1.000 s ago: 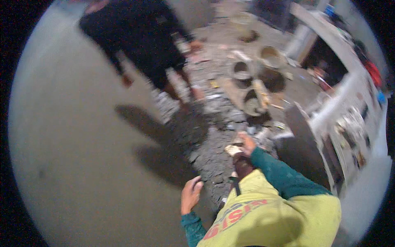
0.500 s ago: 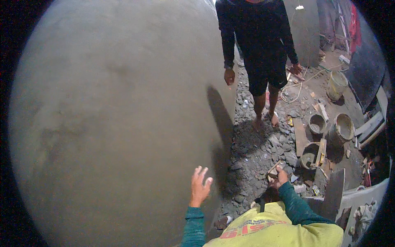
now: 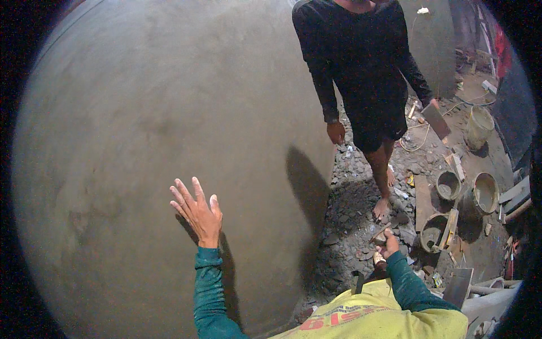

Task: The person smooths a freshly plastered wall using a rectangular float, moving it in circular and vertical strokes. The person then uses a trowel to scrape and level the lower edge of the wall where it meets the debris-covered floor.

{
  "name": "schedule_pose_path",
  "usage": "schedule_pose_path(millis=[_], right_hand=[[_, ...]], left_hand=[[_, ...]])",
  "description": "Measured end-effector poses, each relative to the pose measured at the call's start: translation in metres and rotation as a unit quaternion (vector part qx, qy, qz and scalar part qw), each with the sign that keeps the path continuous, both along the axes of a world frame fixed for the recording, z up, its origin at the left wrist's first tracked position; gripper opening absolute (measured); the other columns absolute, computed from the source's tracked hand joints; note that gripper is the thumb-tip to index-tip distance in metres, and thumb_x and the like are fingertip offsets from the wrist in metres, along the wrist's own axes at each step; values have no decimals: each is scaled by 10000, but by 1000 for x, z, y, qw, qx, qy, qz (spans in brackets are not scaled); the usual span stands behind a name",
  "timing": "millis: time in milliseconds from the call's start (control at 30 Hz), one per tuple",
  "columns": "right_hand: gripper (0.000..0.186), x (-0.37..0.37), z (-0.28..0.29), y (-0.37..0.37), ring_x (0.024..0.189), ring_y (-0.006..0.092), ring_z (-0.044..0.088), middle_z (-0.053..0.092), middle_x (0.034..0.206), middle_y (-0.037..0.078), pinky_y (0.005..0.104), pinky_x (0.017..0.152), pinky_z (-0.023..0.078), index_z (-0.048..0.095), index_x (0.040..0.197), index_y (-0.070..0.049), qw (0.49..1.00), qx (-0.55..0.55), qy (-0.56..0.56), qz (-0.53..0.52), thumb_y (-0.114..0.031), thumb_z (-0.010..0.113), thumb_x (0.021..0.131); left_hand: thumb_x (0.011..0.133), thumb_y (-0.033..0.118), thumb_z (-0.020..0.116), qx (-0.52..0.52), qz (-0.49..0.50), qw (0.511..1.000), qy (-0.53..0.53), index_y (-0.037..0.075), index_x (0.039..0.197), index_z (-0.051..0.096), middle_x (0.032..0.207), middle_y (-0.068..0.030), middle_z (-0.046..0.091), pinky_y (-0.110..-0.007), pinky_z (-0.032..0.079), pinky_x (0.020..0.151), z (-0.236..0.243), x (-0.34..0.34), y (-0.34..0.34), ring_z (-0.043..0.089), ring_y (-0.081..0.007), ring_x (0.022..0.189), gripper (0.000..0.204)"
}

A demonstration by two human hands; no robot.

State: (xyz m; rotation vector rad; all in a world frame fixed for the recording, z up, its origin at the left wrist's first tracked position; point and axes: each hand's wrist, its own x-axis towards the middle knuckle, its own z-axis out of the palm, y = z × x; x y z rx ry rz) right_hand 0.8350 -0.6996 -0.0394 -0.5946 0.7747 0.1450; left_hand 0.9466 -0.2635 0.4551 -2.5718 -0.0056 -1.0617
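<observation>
My left hand (image 3: pixel 200 217), in a teal sleeve, is raised with fingers spread before a grey plastered wall (image 3: pixel 124 141); its shadow lies just behind it, and I cannot tell whether it touches. Low on the right, my right hand (image 3: pixel 388 244) is closed on a small flat tool (image 3: pixel 379 234), partly hidden by the fingers, held above the rubble. Facing me beside the wall, a person (image 3: pixel 355 68) in dark shirt and shorts stands barefoot, holding a flat grey plate-like tool (image 3: pixel 435 120) in one hand; the other hand hangs down.
Broken rubble (image 3: pixel 350 214) covers the narrow ground along the wall. At the right stand a tall pale bucket (image 3: pixel 479 127), smaller buckets (image 3: pixel 447 183) (image 3: pixel 484 192) (image 3: pixel 433 231), wooden planks (image 3: pixel 422 200), a hose (image 3: pixel 415 147) and leaning boards (image 3: pixel 456 291).
My view has swung up toward the wall. My left hand has risen leftward across it, fingers spreading. The other person has stepped closer, and their flat tool now shows more fully.
</observation>
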Motion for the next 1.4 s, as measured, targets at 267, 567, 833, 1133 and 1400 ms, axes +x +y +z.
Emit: schedule_pose_path(millis=[267,567,833,1133,1400], right_hand=[[324,21,-16,-41,824,218,674,703,1101,6,383,571,506,633,1238,-201,999,-17,-13,44,-433,619,1012],[321,-9,33,-7,839,180,691,734,1049,-4,329,530,502,646,1218,-214,995,-41,30,86,-479,593,1045],[304,-65,2,33,823,217,706,718,1006,25,376,547,514,601,1225,-183,990,11,-27,138,-409,616,1022],[616,-92,-79,104,1113,298,648,656,1193,101,454,900,552,579,1381,-125,884,-250,-275,284,-501,745,922],[334,25,70,241,955,155,613,662,1144,11,348,817,532,608,1244,-120,954,-63,-133,263,-351,675,1013]], left_hand=[[910,309,753,6,88,995,40,102,1633,366,1736,-246,144,-681,113,1257,10,19,-8,104,-462,1602,846],[962,357,697,-41,37,990,129,59,1599,421,1698,-267,256,-676,135,1254,-23,-55,-3,182,-459,1587,755],[995,478,647,-264,-116,842,456,109,1535,525,1642,-256,379,-683,204,1231,-152,-209,-3,279,-456,1556,665],[1019,589,587,-473,-46,670,571,83,1528,530,1586,-271,461,-484,337,1236,-280,-360,37,413,-428,1493,721],[1018,558,603,-525,-30,688,500,10,1474,566,1523,-269,535,-482,370,1207,-296,-383,54,469,-423,1448,714]])
